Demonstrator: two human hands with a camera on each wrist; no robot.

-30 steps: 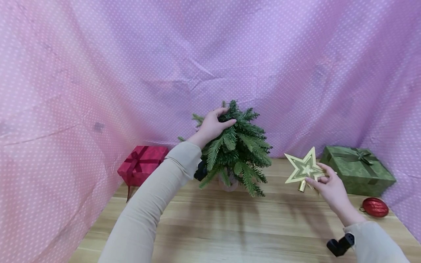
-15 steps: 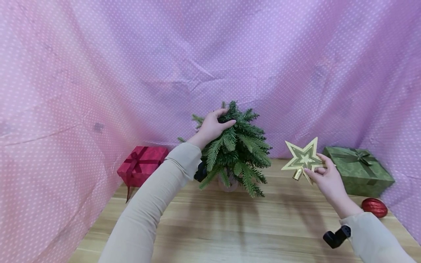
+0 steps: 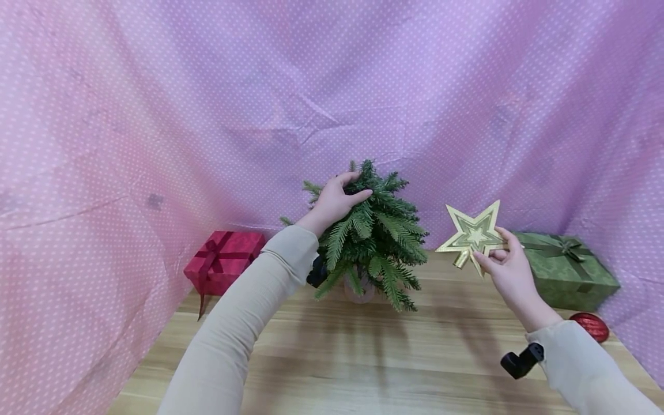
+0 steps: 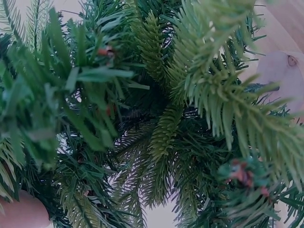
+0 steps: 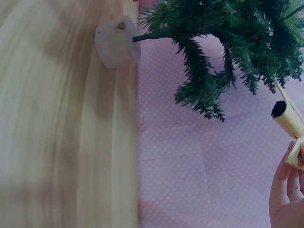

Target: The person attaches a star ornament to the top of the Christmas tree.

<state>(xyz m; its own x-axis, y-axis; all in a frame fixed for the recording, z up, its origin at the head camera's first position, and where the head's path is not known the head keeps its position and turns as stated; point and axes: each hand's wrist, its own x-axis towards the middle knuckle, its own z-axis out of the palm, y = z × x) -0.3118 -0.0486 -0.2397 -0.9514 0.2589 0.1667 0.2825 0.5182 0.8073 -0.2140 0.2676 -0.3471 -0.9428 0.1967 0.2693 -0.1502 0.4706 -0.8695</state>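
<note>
Right of the small tree (image 3: pixel 370 242), gold star (image 3: pixel 472 236) pinched by right-hand fingers (image 3: pixel 490 266) — left hand (image 3: pixel 334 202) gripping treetop

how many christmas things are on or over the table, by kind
Small trees: 1, the green tree, its top in the left hand
Star toppers: 1, the gold star, in the right hand
Gift boxes: 2, the red box and the green box
Baubles: 1, the red bauble
Total: 5
</note>
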